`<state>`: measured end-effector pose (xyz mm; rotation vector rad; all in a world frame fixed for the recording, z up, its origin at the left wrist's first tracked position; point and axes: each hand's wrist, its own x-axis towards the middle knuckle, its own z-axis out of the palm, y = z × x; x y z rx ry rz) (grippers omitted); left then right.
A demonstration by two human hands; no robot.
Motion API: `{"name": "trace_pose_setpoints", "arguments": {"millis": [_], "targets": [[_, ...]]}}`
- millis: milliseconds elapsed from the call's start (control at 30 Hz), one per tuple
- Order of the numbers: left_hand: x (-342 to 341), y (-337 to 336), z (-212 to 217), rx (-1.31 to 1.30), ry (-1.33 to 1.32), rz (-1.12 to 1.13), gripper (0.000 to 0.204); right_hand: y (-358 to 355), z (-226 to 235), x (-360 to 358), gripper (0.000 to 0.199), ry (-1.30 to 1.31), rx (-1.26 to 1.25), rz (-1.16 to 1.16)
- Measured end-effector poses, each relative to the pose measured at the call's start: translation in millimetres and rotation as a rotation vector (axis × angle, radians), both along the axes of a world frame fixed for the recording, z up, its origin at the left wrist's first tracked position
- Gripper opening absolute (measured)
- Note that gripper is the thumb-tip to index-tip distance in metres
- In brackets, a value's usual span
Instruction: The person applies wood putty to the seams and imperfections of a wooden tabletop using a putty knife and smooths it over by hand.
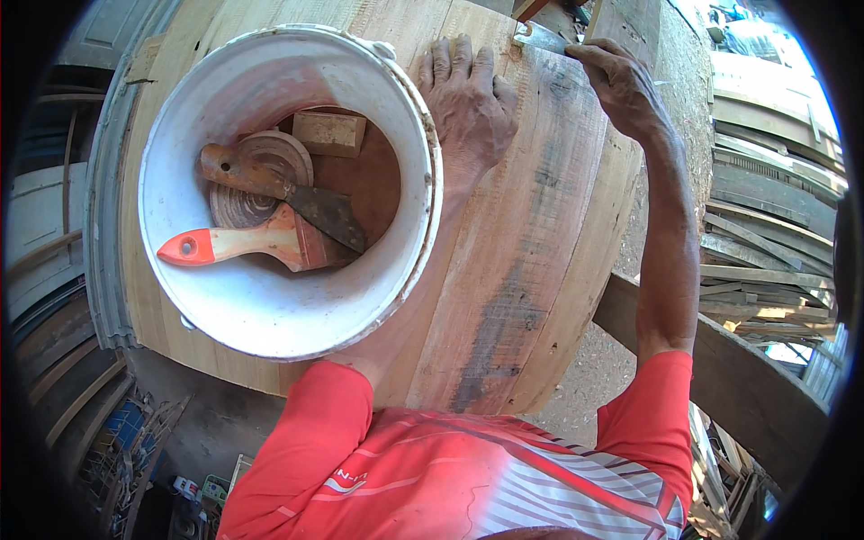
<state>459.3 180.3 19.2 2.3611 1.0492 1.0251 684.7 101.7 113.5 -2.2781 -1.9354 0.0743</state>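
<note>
Head view, metal blade: that flat, pale metal blade [543,38] is out at the table's [486,270] far edge, toward the far right corner, just left of the right hand [616,81] and touching its fingertips.
Which way it points: free end goes left, long axis mostly left-right, dipping a bit toward the hand. Looks like it overlaps the edge, can't tell if it's touching the wood.
Right hand: fingers curled in, pinching the blade's right end; the grip hides whatever is under there.
Left hand: palm down on the boards near the far edge, fingers stretched out straight away from the person, nothing in it. The metal blade is off to its right, well apart.
White bucket: the bucket [216,310] sits over the table's left part, rim just beside the left hand.
Bucket contents: rusty scraper [247,173] lying across a ringed disc [236,209], paintbrush [256,243] with its red handle end aimed left, plus a small block [328,134].
Off the right edge: a big plank pile [765,216], well apart from the table.
</note>
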Motion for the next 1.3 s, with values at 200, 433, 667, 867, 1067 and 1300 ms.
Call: {"name": "trace_pose_setpoints", "arguments": {"millis": [200, 433, 667, 867, 1067, 1300], "targets": [[0.8, -1.2, 1.3, -0.016, -0.02, 0.007, 0.049, 13.4, 19.9, 0.2, 0.026, -0.131, -0.1, 0.048], [1.6, -0.9, -0.6, 0.015, -0.009, 0.015, 0.047, 42.3, 54.9, -3.6, 0.025, -0.213, -0.239, 0.136], [2.9, 0.8, -2.0, 0.038, -0.011, 0.023, 0.044, 63.0, 74.2, -24.9, 0.03, -0.339, -0.249, 0.238], [2.1, 0.9, -0.5, 0.014, -0.051, 0.021, 0.043, 43.0, 83.6, -30.6, 0.028, -0.298, -0.106, 0.139], [-1.7, 0.7, 3.8, -0.025, -0.082, 0.025, 0.042, -17.3, 44.8, -53.7, 0.028, -0.25, -0.016, -0.111], [2.8, 5.8, 5.4, -0.007, -0.279, 0.094, 0.032, -113.8, -26.2, -116.8, 0.031, 0.147, 0.262, -0.472]]}}
